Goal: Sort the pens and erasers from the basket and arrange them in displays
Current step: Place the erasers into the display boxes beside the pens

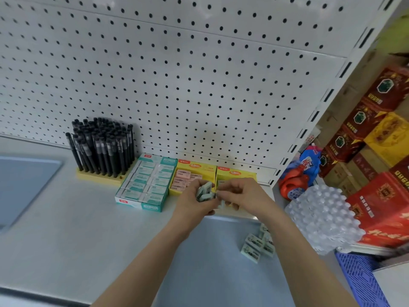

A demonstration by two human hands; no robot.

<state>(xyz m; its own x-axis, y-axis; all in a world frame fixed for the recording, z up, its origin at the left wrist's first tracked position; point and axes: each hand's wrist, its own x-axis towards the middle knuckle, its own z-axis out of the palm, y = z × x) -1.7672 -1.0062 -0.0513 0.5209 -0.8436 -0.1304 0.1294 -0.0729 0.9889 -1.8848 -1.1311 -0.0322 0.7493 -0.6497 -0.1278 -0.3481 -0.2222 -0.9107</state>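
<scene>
The left hand (194,201) is curled around a small bunch of green erasers (204,191) and grips them just above the shelf (66,229). The right hand (241,193) is right beside it, with bent fingers that pinch the side of the same bunch. Both hands are in front of two yellow boxes. The left yellow box (191,173) has pink erasers (182,177) in it. The right yellow box (235,172) is partly hidden by the right hand, so I cannot tell what is inside. A teal box (147,183) of white erasers touches the left yellow box. Further left, black pens (103,145) stand up in a yellow stand (97,176) by the pegboard (199,74). More loose erasers (257,244) lie in a pile near the right arm. A blue basket (359,282) is at the bottom right.
</scene>
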